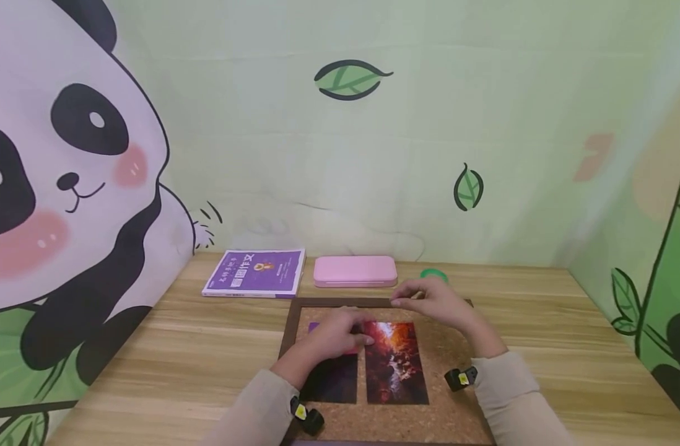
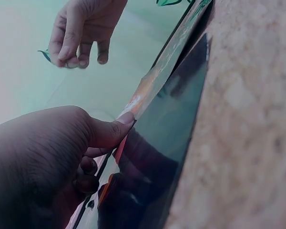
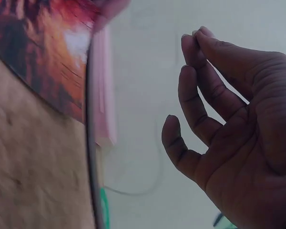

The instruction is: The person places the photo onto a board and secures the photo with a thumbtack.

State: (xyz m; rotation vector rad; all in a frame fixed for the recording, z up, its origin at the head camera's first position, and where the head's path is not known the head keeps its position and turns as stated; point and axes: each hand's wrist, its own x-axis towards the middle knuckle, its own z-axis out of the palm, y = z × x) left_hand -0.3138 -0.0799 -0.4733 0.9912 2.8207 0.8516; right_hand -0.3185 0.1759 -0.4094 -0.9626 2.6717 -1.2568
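Observation:
A framed cork board (image 1: 457,396) lies on the table with two picture prints on it. The right-hand print (image 1: 397,365) shows a red and orange forest scene. The darker print (image 1: 331,381) beside it is partly covered by my left hand (image 1: 335,333). That hand pinches the forest print's left edge near its upper corner; in the left wrist view the thumb (image 2: 115,131) lies on this edge. Above the board's far edge hovers my right hand (image 1: 431,302). Its thumb and fingertips meet in the right wrist view, and nothing shows between them.
Behind the board lie a pink case (image 1: 355,271) and a purple book (image 1: 256,272), the book farther left. A green ring-shaped thing (image 1: 433,273) is partly hidden by my right hand. A panda-printed backdrop (image 1: 251,136) stands behind the wooden table (image 1: 145,365).

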